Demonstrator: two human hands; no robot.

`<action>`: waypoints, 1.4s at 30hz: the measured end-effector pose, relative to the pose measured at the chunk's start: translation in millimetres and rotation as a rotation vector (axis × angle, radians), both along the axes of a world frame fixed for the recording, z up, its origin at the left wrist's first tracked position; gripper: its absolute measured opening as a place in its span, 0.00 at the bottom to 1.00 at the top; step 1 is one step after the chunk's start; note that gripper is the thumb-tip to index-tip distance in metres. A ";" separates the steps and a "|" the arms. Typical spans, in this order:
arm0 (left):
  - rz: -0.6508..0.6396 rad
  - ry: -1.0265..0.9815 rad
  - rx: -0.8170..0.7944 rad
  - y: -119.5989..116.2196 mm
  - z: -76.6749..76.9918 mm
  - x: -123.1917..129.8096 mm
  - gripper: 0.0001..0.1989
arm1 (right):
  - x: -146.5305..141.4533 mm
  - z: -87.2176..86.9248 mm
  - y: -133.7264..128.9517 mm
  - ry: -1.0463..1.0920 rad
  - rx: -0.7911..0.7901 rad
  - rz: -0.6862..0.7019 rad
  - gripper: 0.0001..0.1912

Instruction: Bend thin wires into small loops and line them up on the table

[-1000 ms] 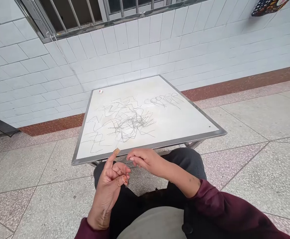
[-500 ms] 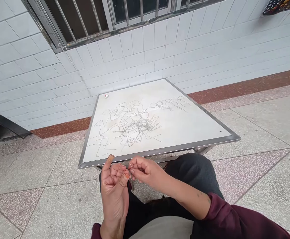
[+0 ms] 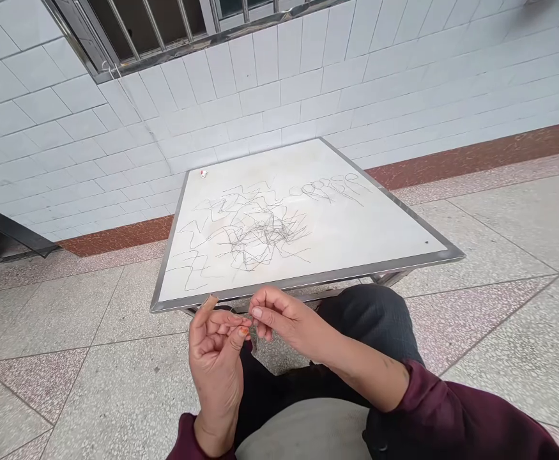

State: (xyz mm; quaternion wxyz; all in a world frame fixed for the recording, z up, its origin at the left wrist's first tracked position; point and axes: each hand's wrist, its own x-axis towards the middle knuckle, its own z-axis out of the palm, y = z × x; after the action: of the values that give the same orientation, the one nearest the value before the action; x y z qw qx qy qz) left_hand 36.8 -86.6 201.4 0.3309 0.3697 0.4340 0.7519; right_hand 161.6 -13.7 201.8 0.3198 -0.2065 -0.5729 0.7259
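Note:
My left hand [image 3: 219, 361] is palm up near the table's front edge, thumb and fingertips pinched together on a thin wire. A tan wrap covers the tip of its raised finger. My right hand [image 3: 291, 322] closes thumb against fingers at the same spot, its fingertips touching or nearly touching the left ones. The wire between them is very fine and mostly hidden by the fingers. Beyond the hands, a tangled heap of thin dark wires [image 3: 270, 233] lies on the white table [image 3: 375, 236]. To its right runs a row of wires with looped ends [image 3: 324, 187].
A small red-and-white object [image 3: 203, 174] sits at the table's far left corner, and a dark speck [image 3: 427, 242] near its right corner. A metal rim [image 3: 308, 281] edges the tabletop. Behind stands a tiled wall [image 3: 255, 89] with a barred window [image 3: 159, 29]. My knees are under the front edge.
The view has tilted down slightly. My right hand has turned a little at the pinch, and the wire that showed between the fingers is now harder to see. The wires on the table stay put.

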 end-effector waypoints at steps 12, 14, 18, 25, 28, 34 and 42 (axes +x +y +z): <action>0.037 0.042 -0.010 -0.8 -6.7 2.6 0.24 | -8.9 -1.6 -2.2 0.130 -0.183 -0.033 0.12; 0.040 0.078 -0.017 -1.6 -8.2 1.2 0.22 | -9.0 -3.2 -1.6 0.142 -0.186 -0.032 0.12; 0.068 0.129 -0.037 -2.7 -10.6 -1.8 0.20 | -8.2 -5.1 -1.5 0.130 -0.194 -0.036 0.11; -0.064 0.190 -0.073 -4.5 -11.3 -5.0 0.22 | -7.3 0.3 -1.0 0.137 -0.239 -0.047 0.12; -0.083 0.209 -0.062 -3.8 -12.6 -6.5 0.24 | -6.8 3.3 -0.6 0.138 -0.286 -0.042 0.14; -0.027 0.322 -0.038 -1.6 -14.9 -9.1 0.28 | -6.3 3.7 -1.0 0.167 -0.472 0.034 0.15; 0.069 0.708 0.097 -5.8 -22.0 -16.5 0.30 | -6.4 -4.5 -2.1 0.205 -0.592 0.101 0.14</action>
State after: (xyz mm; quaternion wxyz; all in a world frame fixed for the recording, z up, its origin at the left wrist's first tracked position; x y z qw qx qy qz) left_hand 20.3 -92.4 179.4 0.1166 0.6079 0.4977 0.6076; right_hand 155.2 -15.7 197.3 0.2656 -0.1876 -0.3107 0.8931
